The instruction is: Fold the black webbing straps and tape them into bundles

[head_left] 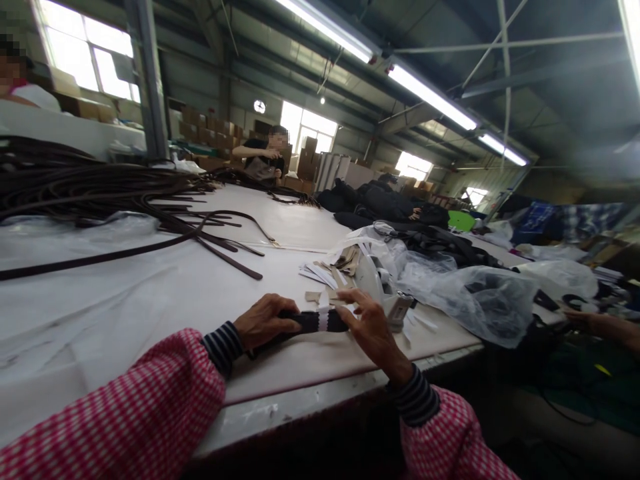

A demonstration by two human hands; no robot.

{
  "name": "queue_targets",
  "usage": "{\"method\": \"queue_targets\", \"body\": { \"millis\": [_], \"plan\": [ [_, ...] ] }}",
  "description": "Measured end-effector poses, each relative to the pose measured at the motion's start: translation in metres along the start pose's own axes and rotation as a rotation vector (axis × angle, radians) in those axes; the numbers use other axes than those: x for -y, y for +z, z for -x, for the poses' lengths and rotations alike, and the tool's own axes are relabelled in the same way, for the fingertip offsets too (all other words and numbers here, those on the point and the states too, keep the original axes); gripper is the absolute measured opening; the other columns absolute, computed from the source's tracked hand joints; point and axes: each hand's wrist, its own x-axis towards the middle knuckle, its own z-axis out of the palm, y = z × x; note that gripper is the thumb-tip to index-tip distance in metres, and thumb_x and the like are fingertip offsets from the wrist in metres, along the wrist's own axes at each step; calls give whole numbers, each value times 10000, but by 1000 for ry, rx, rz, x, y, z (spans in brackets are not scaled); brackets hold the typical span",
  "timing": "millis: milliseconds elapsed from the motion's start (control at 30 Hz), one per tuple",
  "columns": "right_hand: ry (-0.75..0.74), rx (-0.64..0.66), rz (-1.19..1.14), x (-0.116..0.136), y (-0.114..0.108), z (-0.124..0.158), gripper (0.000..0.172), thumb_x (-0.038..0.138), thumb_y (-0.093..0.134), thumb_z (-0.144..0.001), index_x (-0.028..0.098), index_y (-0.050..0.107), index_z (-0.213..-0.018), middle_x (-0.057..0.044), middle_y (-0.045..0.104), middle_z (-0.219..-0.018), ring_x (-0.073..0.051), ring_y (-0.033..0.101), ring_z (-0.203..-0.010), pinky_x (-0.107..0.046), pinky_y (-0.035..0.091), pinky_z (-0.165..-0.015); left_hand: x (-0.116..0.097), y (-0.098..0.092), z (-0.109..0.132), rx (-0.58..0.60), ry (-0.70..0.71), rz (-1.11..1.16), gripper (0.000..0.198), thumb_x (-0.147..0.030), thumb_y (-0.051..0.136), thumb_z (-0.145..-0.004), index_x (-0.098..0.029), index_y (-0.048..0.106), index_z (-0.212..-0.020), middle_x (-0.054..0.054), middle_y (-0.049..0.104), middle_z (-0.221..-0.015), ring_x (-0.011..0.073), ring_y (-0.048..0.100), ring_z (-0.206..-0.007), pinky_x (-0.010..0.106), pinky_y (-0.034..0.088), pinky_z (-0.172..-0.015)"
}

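At the near edge of the white surface point(150, 300), the left hand point(263, 321) is curled closed over one end of a dark strap point(307, 323) lying flat. The right hand point(373, 330), fingers half spread, pinches the other end. Paper tags point(325, 273) lie just beyond, and loose belts point(150, 220) lie farther left.

My white table point(150, 313) runs long ahead of me, its front edge scuffed and grey. On my far left a heap of dark leather straps point(75, 183) lies spread on it, with one long strap point(100, 257) trailing out across the bare top. Near the front edge lies the black strap with a white band point(320, 321). Just beyond it are loose paper tags point(327, 273), a white hand tool point(383, 287), crumpled clear plastic bags point(480, 300) and, farther back, a pile of black garments point(385, 203).
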Motion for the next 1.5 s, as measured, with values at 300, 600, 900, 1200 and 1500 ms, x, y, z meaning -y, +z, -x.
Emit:
{"method": "queue_targets", "body": {
  "millis": [300,600,900,1200,1500],
  "plan": [
    [-424,-22,401,36,37,9,174,152,607,-932,220,694,-1067,-92,654,-1081,-265,544,-1039,-393,465,-888,-2,6,1,-49,36,-58,266,-396,607,-804,-155,716,-779,-7,587,-655,174,547,-672,285,373,-646],
    [-99,-4,-123,19,50,2,145,220,616,-925,218,688,-798,-4,653,-743,-159,622,-708,-263,457,-685,-4,15,5,-76,8,-220,241,-302,610,-844,-206,719,-1037,54,742,-952,263,664,-928,362,449,-863],
    [106,-91,-283,16,64,-4,126,272,579,-917,212,642,-825,20,655,-664,-152,640,-617,-245,449,-608,7,26,3,-87,69,-256,271,-353,573,-941,-213,677,-1149,85,736,-1117,282,672,-1055,389,475,-935],
    [118,-129,-240,27,73,3,130,242,578,-879,217,607,-755,14,629,-683,-159,591,-666,-263,443,-656,-3,27,3,-92,170,-322,296,-334,457,-1023,-189,694,-921,54,714,-886,206,665,-854,298,459,-801],
    [290,-241,-450,27,86,12,187,271,644,-813,202,562,-660,16,593,-624,-151,539,-622,-264,426,-620,-10,31,3,-95,113,-406,250,-248,480,-981,-179,702,-889,83,721,-892,231,659,-870,320,454,-789]
  ]
}}
